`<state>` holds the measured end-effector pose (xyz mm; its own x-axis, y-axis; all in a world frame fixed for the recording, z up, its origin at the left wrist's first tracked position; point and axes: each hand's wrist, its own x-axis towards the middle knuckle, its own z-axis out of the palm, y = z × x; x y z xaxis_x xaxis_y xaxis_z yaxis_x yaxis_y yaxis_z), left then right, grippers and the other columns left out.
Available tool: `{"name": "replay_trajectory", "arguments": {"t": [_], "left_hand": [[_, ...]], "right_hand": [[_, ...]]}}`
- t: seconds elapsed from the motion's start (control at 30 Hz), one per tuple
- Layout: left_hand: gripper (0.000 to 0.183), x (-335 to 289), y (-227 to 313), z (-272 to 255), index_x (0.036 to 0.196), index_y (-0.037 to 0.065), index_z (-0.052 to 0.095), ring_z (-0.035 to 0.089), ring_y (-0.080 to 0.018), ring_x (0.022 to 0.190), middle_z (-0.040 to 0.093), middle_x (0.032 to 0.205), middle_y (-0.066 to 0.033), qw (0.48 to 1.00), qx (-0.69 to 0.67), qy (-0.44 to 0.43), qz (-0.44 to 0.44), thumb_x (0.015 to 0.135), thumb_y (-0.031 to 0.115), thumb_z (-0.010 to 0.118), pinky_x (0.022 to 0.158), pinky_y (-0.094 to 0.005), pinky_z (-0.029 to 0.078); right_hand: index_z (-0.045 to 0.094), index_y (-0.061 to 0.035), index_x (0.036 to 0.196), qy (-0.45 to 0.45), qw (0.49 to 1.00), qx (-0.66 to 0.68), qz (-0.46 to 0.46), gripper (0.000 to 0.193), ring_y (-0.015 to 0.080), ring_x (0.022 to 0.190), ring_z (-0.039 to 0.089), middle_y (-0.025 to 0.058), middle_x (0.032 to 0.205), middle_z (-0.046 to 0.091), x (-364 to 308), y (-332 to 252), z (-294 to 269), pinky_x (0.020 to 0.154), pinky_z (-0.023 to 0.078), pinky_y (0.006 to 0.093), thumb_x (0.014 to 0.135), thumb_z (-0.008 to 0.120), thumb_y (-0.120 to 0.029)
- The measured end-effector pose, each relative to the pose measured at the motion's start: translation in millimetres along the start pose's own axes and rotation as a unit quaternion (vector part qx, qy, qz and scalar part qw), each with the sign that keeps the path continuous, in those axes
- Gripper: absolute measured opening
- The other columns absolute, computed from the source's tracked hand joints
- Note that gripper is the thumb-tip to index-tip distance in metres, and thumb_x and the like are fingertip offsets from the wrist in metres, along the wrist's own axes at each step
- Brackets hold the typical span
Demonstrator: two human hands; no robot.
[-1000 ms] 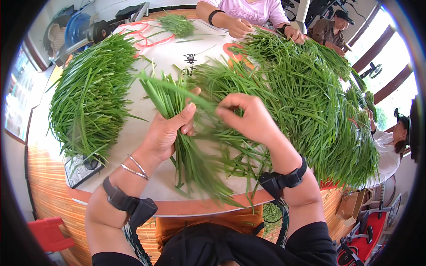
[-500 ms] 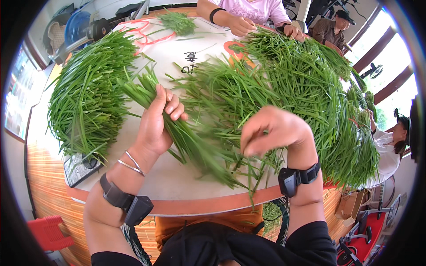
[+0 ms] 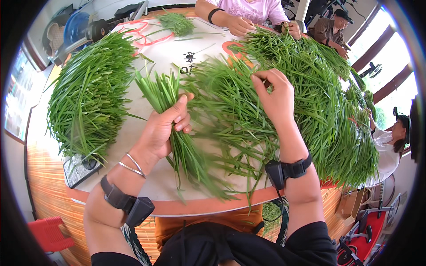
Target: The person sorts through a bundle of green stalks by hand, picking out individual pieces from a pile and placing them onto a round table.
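Note:
My left hand (image 3: 167,126) is wrapped round a bunch of garlic chives (image 3: 160,92), held upright-slanting above the white table (image 3: 155,181). Its cut ends stick up past my thumb and the leaf tips trail down toward the near edge, blurred. My right hand (image 3: 278,95) hovers over the loose chives (image 3: 230,102) in the middle, thumb and fingers curled together. Whether anything thin sits between those fingertips I cannot make out. A tall heap of chives (image 3: 306,97) lies to the right of that hand.
A stacked pile of chives (image 3: 88,88) covers the table's left side, beside a flat dark-framed device (image 3: 80,170). A small heap (image 3: 176,23) lies at the far edge. Across the table a person's hands (image 3: 242,26) work at the chives; two more people are at the right.
My right hand has moved up and away from me, over the loose chives. The bunch in my left hand has swung more upright, its tips shifting left.

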<state>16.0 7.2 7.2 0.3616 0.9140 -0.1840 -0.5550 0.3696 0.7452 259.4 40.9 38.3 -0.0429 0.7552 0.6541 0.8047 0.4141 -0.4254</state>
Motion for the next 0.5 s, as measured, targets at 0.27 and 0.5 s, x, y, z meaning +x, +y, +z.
{"name": "replay_trajectory", "arguments": {"t": [0.27, 0.5], "left_hand": [[0.037, -6, 1, 6, 0.114, 0.003, 0.048, 0.035, -0.0039, 0.053, 0.034, 0.062, 0.0071, 0.997, 0.07, -0.036, 0.022, 0.09, 0.03, 0.056, 0.057, -0.0214, 0.036], [0.025, -3, -4, 1, 0.084, 0.009, 0.05, 0.046, -0.0101, 0.068, 0.044, 0.073, 0.0016, 0.998, 0.052, 0.006, 0.034, 0.091, 0.033, 0.053, 0.066, -0.0265, 0.044]], "right_hand": [[0.062, -0.0002, 0.087, -0.218, 0.956, 0.194, 0.032, 0.012, 0.0204, 0.064, 0.058, 0.0112, 0.077, 0.062, -20, -48, 9, 0.061, 0.046, 0.0295, 0.08, 0.062, -0.01], [0.064, -0.0006, 0.09, -0.404, 0.885, 0.227, 0.033, 0.015, 0.0155, 0.066, 0.058, 0.0089, 0.076, 0.063, -15, -45, -7, 0.061, 0.046, 0.0274, 0.08, 0.062, -0.011]]}}
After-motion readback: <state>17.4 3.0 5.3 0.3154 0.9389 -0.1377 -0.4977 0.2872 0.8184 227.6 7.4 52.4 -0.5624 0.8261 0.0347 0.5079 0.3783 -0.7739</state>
